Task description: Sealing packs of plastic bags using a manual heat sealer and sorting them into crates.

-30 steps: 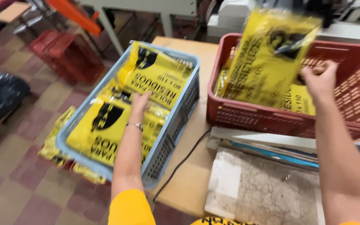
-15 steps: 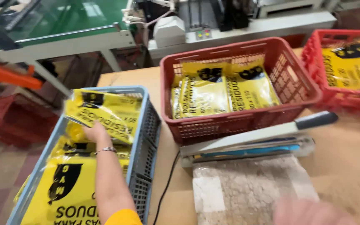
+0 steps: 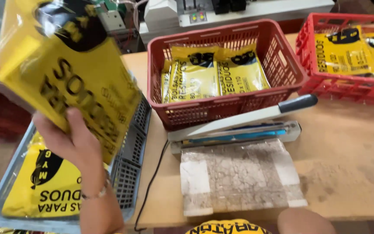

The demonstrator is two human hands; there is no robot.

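Note:
My left hand (image 3: 72, 147) grips a yellow plastic-wrapped packet of bags (image 3: 66, 73) with black print and holds it tilted, high above the grey-blue crate (image 3: 128, 173) at the table's left edge. Another yellow packet (image 3: 48, 186) lies flat in that crate. A bracelet sits on my left wrist. Only a bit of my right arm (image 3: 304, 221) shows at the bottom edge; the hand itself is out of frame. An impulse heat sealer (image 3: 239, 125) with its arm raised stands on the wooden table (image 3: 347, 151) in front of me.
A red basket (image 3: 221, 108) behind the sealer holds two yellow packets (image 3: 213, 73) side by side. A second red basket (image 3: 325, 82) at the right holds more. A worn patterned pad (image 3: 239, 173) lies before the sealer. A black cable (image 3: 150, 186) hangs over the table edge.
My left hand has lifted a yellow packet out of the grey-blue crate and raised it close to the camera. My right hand has dropped out of view at the bottom.

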